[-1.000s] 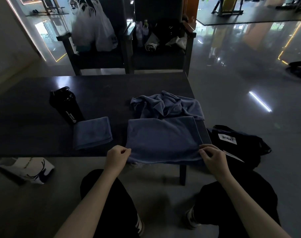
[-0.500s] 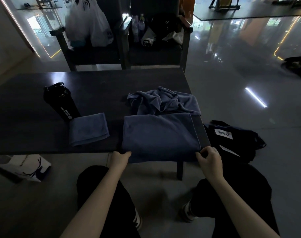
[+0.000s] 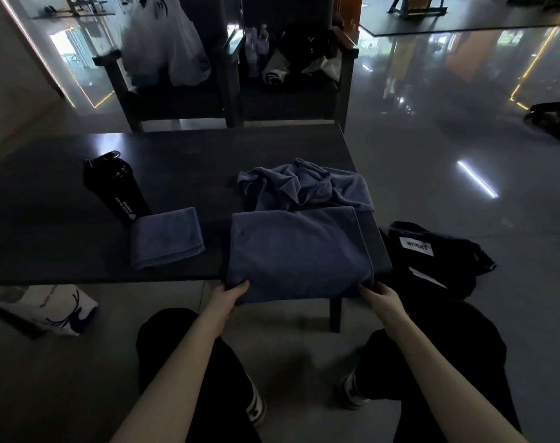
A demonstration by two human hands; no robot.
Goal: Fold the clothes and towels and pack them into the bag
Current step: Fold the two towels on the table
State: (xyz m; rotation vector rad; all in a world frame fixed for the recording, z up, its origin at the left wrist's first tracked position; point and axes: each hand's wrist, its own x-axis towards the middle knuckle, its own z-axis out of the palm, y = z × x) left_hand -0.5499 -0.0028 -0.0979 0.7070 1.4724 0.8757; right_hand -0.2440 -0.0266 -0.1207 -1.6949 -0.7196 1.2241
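A large blue towel (image 3: pixel 299 251), folded flat, lies at the near right corner of the dark table (image 3: pixel 176 174) and hangs a little over its front edge. My left hand (image 3: pixel 229 297) grips the towel's near left corner, thumb on top. My right hand (image 3: pixel 379 295) holds the near right corner from below. Behind the towel lies a crumpled blue garment (image 3: pixel 304 187). A small folded blue towel (image 3: pixel 166 239) rests to the left. The black bag (image 3: pixel 432 254) with a white label sits on the floor, right of the table.
A black shaker bottle (image 3: pixel 115 190) stands by the small towel. A white printed bag (image 3: pixel 45 310) lies on the floor at left. Two dark chairs (image 3: pixel 227 87) with plastic bags and bottles stand behind the table. My knees are below the table's front edge.
Both hands have dropped from pinching the towel's raised near edge to the table's front edge, and they now hold the towel's near corners from beneath. The towel lies flatter.
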